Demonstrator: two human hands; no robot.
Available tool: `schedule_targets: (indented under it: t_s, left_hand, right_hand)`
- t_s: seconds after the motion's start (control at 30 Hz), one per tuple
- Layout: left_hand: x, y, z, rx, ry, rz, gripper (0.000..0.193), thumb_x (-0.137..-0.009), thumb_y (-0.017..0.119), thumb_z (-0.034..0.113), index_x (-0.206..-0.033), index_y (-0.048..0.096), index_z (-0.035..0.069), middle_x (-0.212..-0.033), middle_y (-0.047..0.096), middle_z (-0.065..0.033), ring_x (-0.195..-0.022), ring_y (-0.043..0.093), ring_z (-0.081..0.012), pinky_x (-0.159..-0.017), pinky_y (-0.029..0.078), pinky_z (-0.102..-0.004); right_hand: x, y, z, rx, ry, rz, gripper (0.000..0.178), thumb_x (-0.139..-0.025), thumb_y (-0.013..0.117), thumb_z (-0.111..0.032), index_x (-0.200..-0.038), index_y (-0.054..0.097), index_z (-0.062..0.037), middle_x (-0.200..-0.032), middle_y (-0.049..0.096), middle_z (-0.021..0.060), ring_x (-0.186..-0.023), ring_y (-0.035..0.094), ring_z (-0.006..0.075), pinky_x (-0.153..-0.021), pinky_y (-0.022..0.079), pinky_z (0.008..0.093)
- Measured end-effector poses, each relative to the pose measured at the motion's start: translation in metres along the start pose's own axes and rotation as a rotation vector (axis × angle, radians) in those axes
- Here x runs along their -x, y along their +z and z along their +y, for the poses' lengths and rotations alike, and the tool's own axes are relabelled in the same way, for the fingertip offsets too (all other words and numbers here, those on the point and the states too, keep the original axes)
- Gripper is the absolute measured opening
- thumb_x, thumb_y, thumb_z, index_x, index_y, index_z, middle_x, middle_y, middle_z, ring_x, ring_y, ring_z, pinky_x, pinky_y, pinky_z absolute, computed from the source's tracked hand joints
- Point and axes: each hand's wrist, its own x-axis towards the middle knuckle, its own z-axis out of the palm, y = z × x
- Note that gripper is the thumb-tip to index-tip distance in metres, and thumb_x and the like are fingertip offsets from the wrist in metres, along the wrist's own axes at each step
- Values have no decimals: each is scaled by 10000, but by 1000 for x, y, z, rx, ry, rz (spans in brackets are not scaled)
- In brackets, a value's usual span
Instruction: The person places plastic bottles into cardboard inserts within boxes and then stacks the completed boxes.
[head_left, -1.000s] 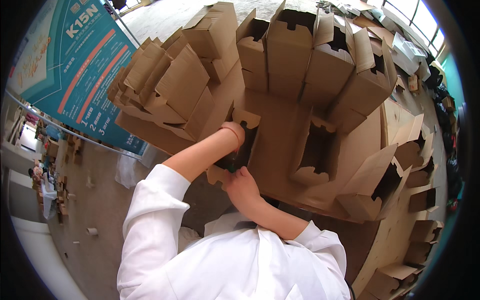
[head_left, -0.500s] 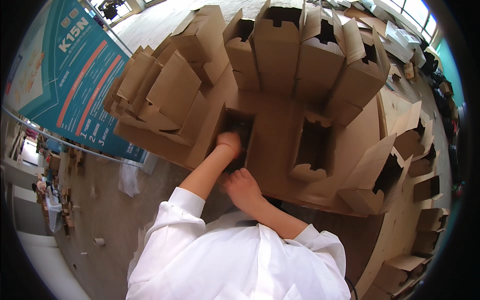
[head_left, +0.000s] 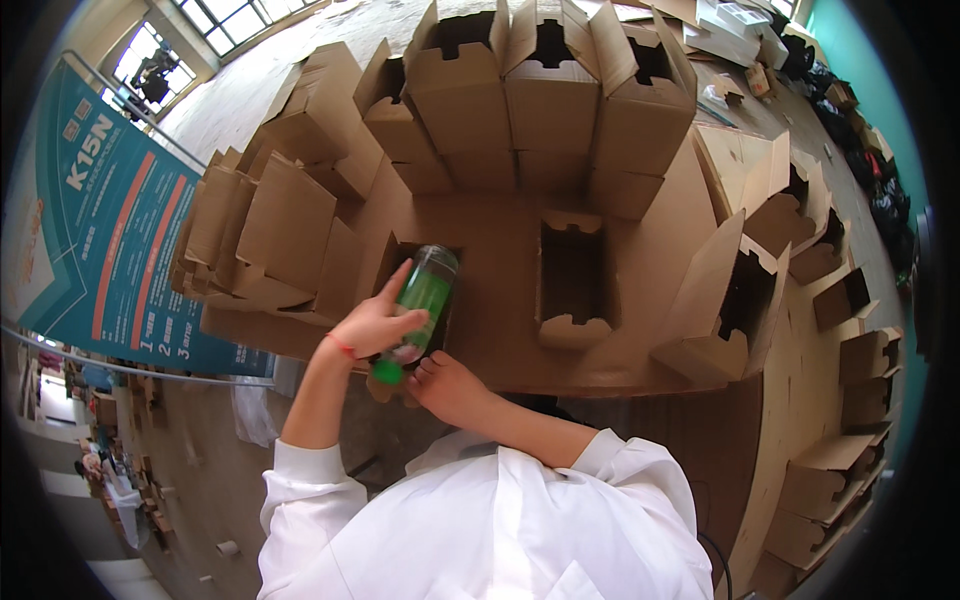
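Observation:
My left hand (head_left: 368,324), with a red string at its wrist, grips a clear bottle (head_left: 428,296) with a green label and green cap. The bottle is tilted, its cap end toward me, above an open cardboard box (head_left: 391,256) at the table's near edge. My right hand (head_left: 450,390) has its fingers curled at that box's near rim, seemingly holding it. The bottle and left hand cover much of the box's opening, so its inside is mostly hidden.
Another open box (head_left: 577,328) lies to the right on the brown table (head_left: 490,355). Tall open boxes (head_left: 455,100) line the back. Stacked cartons (head_left: 285,220) stand at the left, beside a teal banner (head_left: 130,240). More boxes (head_left: 725,320) are at the right.
My left hand has come up out of the box and now holds the bottle above it. My right hand stays by the near rim. The head view has shifted, moving the scene leftward.

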Motion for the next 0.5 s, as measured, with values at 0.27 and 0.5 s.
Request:
schedule_targets:
  t_s: [0.27,0.5]
  left_hand:
    - [39,-4,35,901,386,-420,798,-908,619,188,-1534,125,171,-1178,534,-120,-911,520,-109,-747,446,-242]
    - [-20,32,129,-16,426,-463,763,-897,577,286,-1528,162,181,-1201,551,-184,-941,573,-202,-788,487,-307]
  right_hand:
    - [52,-93,46,89,382,623,301,-681,696,-66,-974,636,-102,-1010,620,46,-1034,570,267,-920,406,429]
    - [104,-130,68,175,896,179,272,-637,789,-103,-869,655,-53,-1415,397,174,-1315,354,379,-1069,326,500]
